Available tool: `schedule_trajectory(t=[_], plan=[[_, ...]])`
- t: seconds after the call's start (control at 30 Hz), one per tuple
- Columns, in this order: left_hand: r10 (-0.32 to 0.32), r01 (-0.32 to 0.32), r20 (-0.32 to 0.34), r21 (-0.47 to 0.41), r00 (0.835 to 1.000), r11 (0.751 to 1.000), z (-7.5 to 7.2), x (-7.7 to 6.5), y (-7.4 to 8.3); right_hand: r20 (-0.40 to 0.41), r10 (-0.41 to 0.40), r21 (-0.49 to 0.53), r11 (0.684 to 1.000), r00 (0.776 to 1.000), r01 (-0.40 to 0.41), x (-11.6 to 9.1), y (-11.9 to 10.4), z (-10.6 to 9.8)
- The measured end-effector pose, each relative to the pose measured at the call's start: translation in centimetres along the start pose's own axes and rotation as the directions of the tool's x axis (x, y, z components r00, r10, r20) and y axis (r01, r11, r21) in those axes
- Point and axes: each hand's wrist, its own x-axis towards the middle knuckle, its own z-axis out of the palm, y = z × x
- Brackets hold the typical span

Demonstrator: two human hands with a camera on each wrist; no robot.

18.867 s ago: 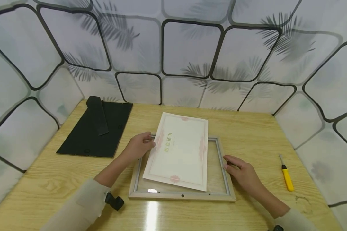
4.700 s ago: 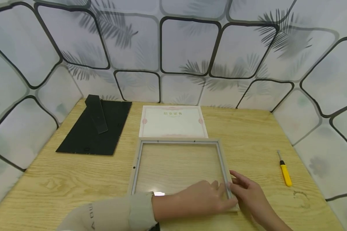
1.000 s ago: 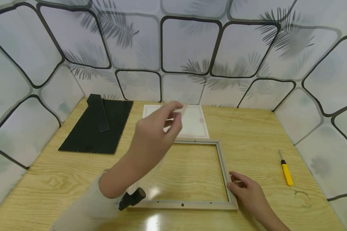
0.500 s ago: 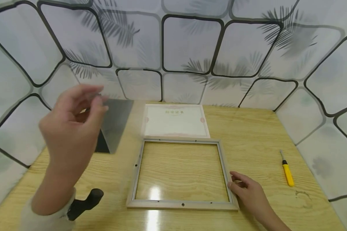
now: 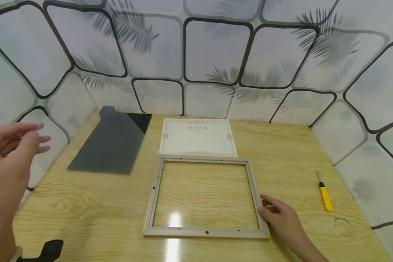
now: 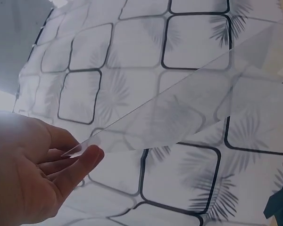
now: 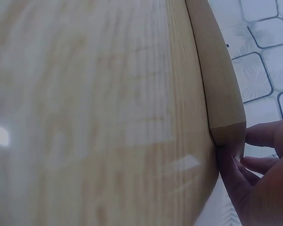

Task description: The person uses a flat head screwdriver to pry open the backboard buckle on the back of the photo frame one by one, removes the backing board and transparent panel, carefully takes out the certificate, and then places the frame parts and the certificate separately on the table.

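Observation:
At the far left of the head view, my left hand [image 5: 6, 167] is raised above the table. In the left wrist view it pinches the corner of a clear transparent sheet [image 6: 165, 117] between thumb and fingers. The sheet greys the black backboard [image 5: 143, 120] seen through it in the head view; whether they touch cannot be told. A pale wooden picture frame [image 5: 206, 233] lies flat in the middle, the tabletop showing through its opening. My right hand [image 5: 281, 218] holds its right side near the front corner, thumb and fingers about the wooden edge [image 7: 221, 84] in the right wrist view.
A white certificate with pink ornaments [image 5: 198, 140] lies flat just behind the frame. To the right is a screwdriver [image 5: 325, 198] with a yellow handle. Patterned covering [image 5: 216, 54] stands round the back and sides of the wooden table [image 5: 291, 153].
Earlier the certificate went from atop the frame to behind it. My left hand has since lifted the clear sheet off the frame and carried it left. The right hand stays on the frame.

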Motion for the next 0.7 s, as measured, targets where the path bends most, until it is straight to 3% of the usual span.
schedule_trajectory(t=[0.1, 0.17, 0.23, 0.33, 0.43, 0.53, 0.67, 0.7], plan=[[-0.043, 0.046, 0.045, -0.069, 0.998, 0.997, -1.4, 0.5, -2.2, 0.005, 0.001, 0.002, 1.000, 1.000, -0.001, 0.2, 0.1, 0.0], [-0.047, 0.073, 0.132, -0.203, 0.990, 0.976, -2.4, 0.8, -3.8, 0.007, 0.004, 0.000, 1.000, 1.000, -0.004, 0.2, 0.1, 0.0], [-0.024, 0.100, 0.237, -0.314, 0.971, 0.944, -3.4, 1.2, -5.4, 0.008, 0.005, -0.007, 1.000, 1.000, -0.005, 0.2, 0.1, 0.0], [0.023, 0.122, 0.358, -0.377, 0.934, 0.918, -4.5, 1.7, -7.6, 0.010, 0.008, -0.013, 1.000, 1.000, -0.008, 0.3, 0.1, 0.0], [0.017, 0.122, 0.400, -0.320, 0.916, 0.939, -5.3, 2.2, -9.2, 0.013, 0.010, -0.015, 1.000, 1.000, -0.010, 0.3, 0.1, -0.1], [-0.037, 0.141, 0.433, -0.210, 0.901, 0.968, -6.0, 2.6, -10.4, 0.018, 0.011, -0.013, 1.000, 1.000, -0.011, 0.3, 0.1, -0.1], [-0.061, 0.112, 0.506, -0.072, 0.860, 0.991, -7.0, 2.9, -11.3, 0.021, 0.012, -0.010, 1.000, 1.000, -0.012, 0.3, 0.1, -0.1], [-0.054, 0.109, 0.524, -0.074, 0.850, 0.991, -7.1, 2.9, -11.5, 0.020, 0.014, -0.009, 1.000, 1.000, -0.014, 0.3, 0.1, -0.1]])
